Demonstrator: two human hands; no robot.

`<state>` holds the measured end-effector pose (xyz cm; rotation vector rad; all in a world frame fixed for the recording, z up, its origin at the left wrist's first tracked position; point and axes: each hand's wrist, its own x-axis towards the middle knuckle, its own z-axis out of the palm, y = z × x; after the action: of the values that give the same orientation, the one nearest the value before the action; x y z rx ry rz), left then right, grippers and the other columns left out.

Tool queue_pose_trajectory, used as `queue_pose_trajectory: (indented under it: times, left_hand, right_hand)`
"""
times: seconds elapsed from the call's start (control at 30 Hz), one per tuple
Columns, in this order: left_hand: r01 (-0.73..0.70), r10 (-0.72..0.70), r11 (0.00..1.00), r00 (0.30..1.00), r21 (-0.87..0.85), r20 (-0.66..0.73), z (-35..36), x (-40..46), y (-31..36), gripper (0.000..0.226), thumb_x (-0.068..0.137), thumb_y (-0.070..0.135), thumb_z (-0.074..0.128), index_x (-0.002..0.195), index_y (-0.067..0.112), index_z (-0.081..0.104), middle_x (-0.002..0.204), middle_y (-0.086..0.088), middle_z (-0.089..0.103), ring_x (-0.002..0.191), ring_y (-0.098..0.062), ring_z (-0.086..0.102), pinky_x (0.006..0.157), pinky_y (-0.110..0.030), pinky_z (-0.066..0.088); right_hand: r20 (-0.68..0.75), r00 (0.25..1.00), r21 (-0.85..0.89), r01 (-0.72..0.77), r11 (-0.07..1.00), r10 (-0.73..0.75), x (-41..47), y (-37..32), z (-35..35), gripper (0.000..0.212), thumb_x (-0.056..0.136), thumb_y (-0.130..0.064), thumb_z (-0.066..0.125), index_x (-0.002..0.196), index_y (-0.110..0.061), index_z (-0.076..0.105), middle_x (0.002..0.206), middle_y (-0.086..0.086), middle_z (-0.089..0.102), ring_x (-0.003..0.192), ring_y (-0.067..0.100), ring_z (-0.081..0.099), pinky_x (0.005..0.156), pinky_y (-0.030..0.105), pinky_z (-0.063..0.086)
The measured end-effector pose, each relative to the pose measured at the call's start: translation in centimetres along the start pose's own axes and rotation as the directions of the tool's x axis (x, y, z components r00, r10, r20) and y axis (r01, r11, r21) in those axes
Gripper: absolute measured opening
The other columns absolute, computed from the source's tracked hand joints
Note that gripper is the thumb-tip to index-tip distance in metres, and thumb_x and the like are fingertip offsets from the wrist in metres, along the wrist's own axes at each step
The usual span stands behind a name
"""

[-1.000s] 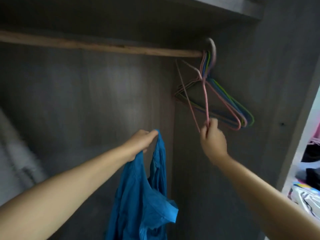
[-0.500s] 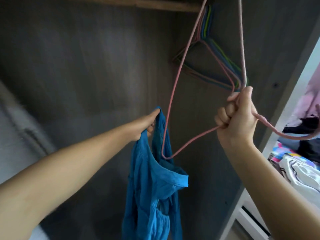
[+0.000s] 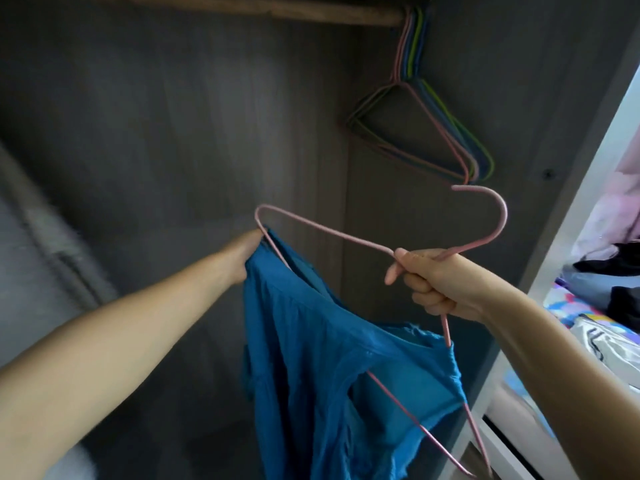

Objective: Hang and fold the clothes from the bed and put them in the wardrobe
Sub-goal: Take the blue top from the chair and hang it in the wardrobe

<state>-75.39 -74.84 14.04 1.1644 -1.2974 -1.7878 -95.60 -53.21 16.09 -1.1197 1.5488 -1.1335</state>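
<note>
Inside grey wardrobe (image 3: pixel 173 116) (wooden rail (image 3: pixel 242 12)), left hand (image 3: pixel 242 254) grasping blue garment (image 3: pixel 311 358), right hand (image 3: pixel 440 285) grasping pink hanger (image 3: pixel 329 232)

Both forearms are bare from wrist to frame edge with no sleeve showing, and the left hand (image 3: pixel 244 256) and right hand (image 3: pixel 440 285) are ungloved.
</note>
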Motion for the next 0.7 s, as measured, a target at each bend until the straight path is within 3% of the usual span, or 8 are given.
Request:
queue_pose_trajectory:
  times: [0.1,0.2,0.3,0.37,0.47,0.57,0.63,0.7]
  left_hand:
    - [-0.076,0.080,0.997,0.984,0.029,-0.160,-0.2,0.8,0.1,0.027,0.095,0.011,0.044,0.069,0.010,0.051,0.068,-0.010,0.055,0.059,-0.023,0.054,0.053,-0.029,0.046]
    - [-0.242,0.307,0.911,0.939,0.333,-0.156,-0.1,0.9,0.7,0.026,0.094,0.013,0.047,0.068,0.012,0.050,0.072,-0.011,0.051,0.067,-0.020,0.050,0.059,-0.028,0.036]
    - [-0.344,0.396,0.582,0.911,0.737,0.112,1.1,0.0,0.9,0.034,0.093,0.018,0.052,0.059,0.017,0.045,0.057,-0.001,0.042,0.054,-0.016,0.039,0.049,-0.027,0.025]
    - [-0.359,0.403,0.411,0.896,0.838,0.187,1.8,-0.2,0.8,0.033,0.091,0.022,0.055,0.060,0.019,0.044,0.059,0.002,0.044,0.057,-0.015,0.042,0.050,-0.027,0.027]
    - [-0.345,0.374,0.308,0.901,0.887,0.220,1.5,-0.8,1.3,0.010,0.090,0.023,0.058,0.084,0.018,0.052,0.082,-0.001,0.056,0.071,-0.015,0.051,0.061,-0.027,0.038]
    - [-0.386,0.412,0.309,0.878,0.869,0.243,-0.5,-2.0,2.4,0.038,0.087,0.020,0.061,0.123,0.012,0.050,0.110,-0.008,0.056,0.095,-0.021,0.055,0.082,-0.029,0.045]
    - [-0.513,0.593,0.239,0.749,0.824,0.295,-1.1,-3.9,2.7,0.031,0.088,0.019,0.062,0.116,0.008,0.055,0.111,-0.011,0.057,0.101,-0.023,0.055,0.091,-0.034,0.045]
    - [-0.674,0.679,0.260,0.636,0.691,0.365,-0.8,-6.3,2.2,0.015,0.092,0.018,0.060,0.095,0.004,0.063,0.095,-0.013,0.061,0.091,-0.020,0.056,0.087,-0.038,0.045]
  right_hand:
    - [0.031,0.995,-0.138,-0.093,0.986,0.098,-0.2,-0.8,-0.1,0.041,0.103,-0.035,0.037,0.086,-0.006,0.061,0.049,-0.006,0.026,0.038,0.006,0.019,0.032,0.014,0.017]
    - [0.032,0.989,-0.268,-0.132,0.954,0.146,0.0,-1.3,0.6,0.036,0.103,-0.026,0.038,0.087,-0.006,0.062,0.047,-0.007,0.026,0.037,0.005,0.019,0.032,0.013,0.016]
    - [0.038,0.994,-0.144,-0.099,0.985,0.106,0.8,-2.8,1.9,0.026,0.100,-0.015,0.039,0.087,-0.005,0.060,0.047,-0.007,0.025,0.036,0.004,0.020,0.031,0.013,0.016]
    - [0.093,0.988,-0.137,-0.109,0.984,0.123,1.3,-3.7,3.5,0.022,0.099,-0.009,0.038,0.091,-0.004,0.058,0.047,-0.006,0.026,0.036,0.005,0.022,0.033,0.016,0.021]
    - [0.130,0.982,-0.096,-0.128,0.987,0.139,2.5,-4.8,5.8,0.018,0.099,-0.005,0.039,0.095,-0.003,0.056,0.047,-0.007,0.028,0.037,0.005,0.026,0.034,0.016,0.026]
    - [0.095,0.990,0.172,-0.122,0.978,0.107,4.0,-7.4,6.5,0.015,0.098,-0.003,0.042,0.096,0.000,0.057,0.051,-0.003,0.034,0.039,0.004,0.036,0.035,0.016,0.037]
    - [0.087,0.994,0.319,-0.095,0.943,0.070,5.2,-9.4,7.3,0.014,0.098,-0.002,0.042,0.097,0.001,0.055,0.052,0.000,0.043,0.041,0.007,0.047,0.040,0.020,0.048]
    - [0.108,0.993,0.408,-0.081,0.909,0.039,6.7,-11.2,9.0,0.020,0.099,-0.001,0.038,0.087,0.003,0.053,0.052,0.005,0.055,0.042,0.012,0.056,0.046,0.023,0.054]
